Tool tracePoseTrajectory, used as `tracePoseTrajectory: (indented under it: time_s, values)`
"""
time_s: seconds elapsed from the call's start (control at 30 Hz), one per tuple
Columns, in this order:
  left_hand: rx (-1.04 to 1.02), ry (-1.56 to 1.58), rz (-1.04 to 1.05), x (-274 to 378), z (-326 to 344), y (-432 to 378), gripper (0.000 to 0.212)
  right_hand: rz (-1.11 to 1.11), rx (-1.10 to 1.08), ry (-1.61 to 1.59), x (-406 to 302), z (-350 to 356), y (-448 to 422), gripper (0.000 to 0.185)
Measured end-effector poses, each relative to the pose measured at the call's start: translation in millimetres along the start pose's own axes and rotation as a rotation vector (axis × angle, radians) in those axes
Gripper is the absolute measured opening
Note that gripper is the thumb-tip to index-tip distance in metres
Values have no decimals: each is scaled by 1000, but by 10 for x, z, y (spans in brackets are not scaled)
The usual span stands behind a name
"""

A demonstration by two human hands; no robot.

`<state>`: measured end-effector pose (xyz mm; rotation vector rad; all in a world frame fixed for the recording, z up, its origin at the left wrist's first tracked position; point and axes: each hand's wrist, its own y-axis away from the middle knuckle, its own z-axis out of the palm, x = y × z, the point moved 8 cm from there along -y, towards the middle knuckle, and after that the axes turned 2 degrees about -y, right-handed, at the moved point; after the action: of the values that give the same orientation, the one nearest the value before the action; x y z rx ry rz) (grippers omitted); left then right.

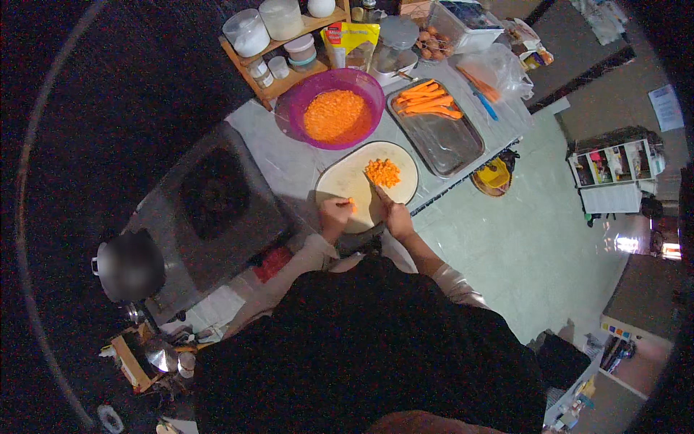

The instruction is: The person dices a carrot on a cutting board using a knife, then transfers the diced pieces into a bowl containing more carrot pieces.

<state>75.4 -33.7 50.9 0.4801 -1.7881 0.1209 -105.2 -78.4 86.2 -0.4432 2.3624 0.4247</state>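
On the light oval cutting board (352,174) lies a pile of diced carrot (384,172). My left hand (335,213) holds a small piece of carrot (351,205) at the board's near left part. My right hand (398,217) is at the board's near right edge, its index finger stretched toward the dice; a thin dark edge, seemingly a knife, shows by the fingertip, its handle hidden in the hand. Behind the board stands a purple bowl (374,116) with plenty of chopped carrot (337,116). To the right, a metal tray (444,144) bears several peeled carrots (428,100) at its far end.
A stove (217,190) is at the left, with a pot (132,267) beyond it. A wooden shelf (303,30) with jars, a yellow pouch (352,43) and eggs (432,43) stand behind. A blue-handled tool (485,106) and plastic bag (499,68) lie right of the tray.
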Motion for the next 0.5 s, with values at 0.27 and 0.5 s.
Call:
tracePoseTrajectory:
  time_s: [0.27, 0.5]
  values:
    - [135, 522, -409, -810, 352, -535, 12, -80, -46, 124, 230, 428, 66, 68]
    - [40, 632, -429, -589, 418, -484, 10, -140, 3, 190, 168, 417, 188, 72]
